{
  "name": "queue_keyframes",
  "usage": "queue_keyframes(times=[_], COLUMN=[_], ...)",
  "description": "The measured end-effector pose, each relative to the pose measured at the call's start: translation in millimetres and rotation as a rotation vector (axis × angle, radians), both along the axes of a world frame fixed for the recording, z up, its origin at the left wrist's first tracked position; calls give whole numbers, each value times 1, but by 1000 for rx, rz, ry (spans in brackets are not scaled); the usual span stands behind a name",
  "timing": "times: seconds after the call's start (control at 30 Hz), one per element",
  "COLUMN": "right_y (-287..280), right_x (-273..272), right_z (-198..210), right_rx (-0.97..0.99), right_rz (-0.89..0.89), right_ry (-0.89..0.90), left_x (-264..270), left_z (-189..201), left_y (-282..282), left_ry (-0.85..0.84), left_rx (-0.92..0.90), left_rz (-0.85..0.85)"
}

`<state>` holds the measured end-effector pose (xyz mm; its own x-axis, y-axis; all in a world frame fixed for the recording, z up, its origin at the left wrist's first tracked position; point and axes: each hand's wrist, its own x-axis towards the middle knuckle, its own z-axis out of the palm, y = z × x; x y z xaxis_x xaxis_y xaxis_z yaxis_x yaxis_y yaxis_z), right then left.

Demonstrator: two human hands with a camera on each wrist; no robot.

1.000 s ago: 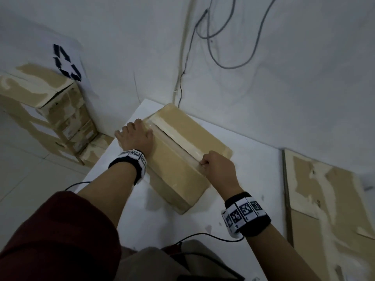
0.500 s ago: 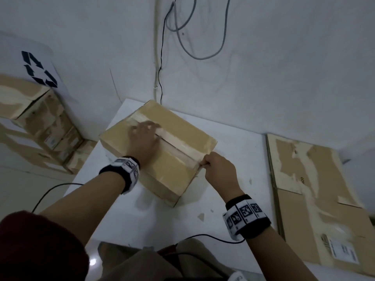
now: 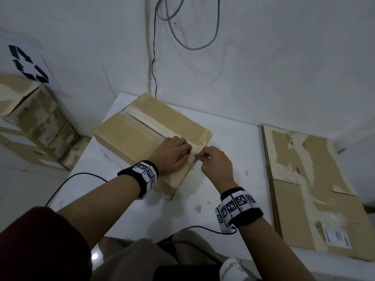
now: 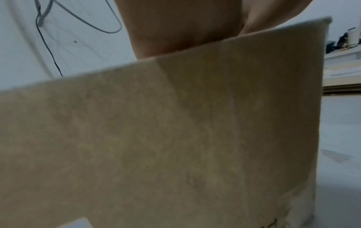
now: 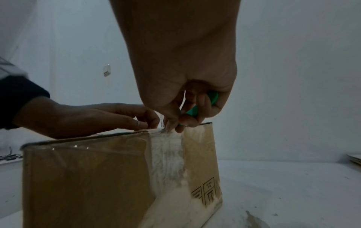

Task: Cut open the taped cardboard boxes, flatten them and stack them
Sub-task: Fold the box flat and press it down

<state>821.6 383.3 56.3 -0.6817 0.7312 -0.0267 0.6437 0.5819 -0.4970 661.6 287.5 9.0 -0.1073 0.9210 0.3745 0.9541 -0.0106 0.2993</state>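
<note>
A taped cardboard box (image 3: 129, 138) lies on the white table (image 3: 233, 136), and a strip of clear tape (image 3: 142, 121) runs along its top seam. My left hand (image 3: 187, 152) rests on the near right end of the box top, thumb and forefinger pinching the lifted tape end at the edge. My right hand (image 3: 199, 157) grips a small green cutter (image 5: 212, 96), its fingertips touching the same tape end on the box's edge (image 5: 170, 131). The blade is hidden. The left wrist view is mostly filled by the box side (image 4: 175, 138).
A flattened cardboard box (image 3: 314, 189) lies on the table at the right. Several taped boxes (image 3: 34, 118) are stacked on the floor at the left, under a recycling sign (image 3: 26, 63). Cables (image 3: 182, 27) hang down the wall behind the box. Wrist-camera cords cross the near table edge.
My left hand has moved from the far left end of the box top to the near right end, beside the right hand. The right hand has stayed at the tape end.
</note>
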Motion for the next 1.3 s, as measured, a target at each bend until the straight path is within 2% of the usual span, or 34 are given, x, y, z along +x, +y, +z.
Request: queue_keyframes(times=[0.2, 0.4, 0.6, 0.8, 1.03, 1.1, 1.3], right_y=[0, 0, 6, 3, -7, -7, -17], right_x=[2, 3, -3, -4, 4, 3, 3], right_z=[0, -4, 0, -2, -6, -8, -20], right_rx=[-26, -64, -264, -477, -607, -601, -417], right_rz=[-5, -5, -68, -208, -317, -314, -257], right_ry=[34, 75, 121, 197, 294, 301, 394], left_x=[12, 15, 13, 13, 15, 16, 17], left_z=[2, 1, -3, -2, 0, 1, 6], left_y=[9, 16, 18, 19, 18, 17, 18], left_ry=[56, 3, -63, 5, 49, 54, 46], left_rx=[-16, 28, 13, -36, -12, 4, 24], left_rz=[73, 98, 115, 130, 125, 118, 141])
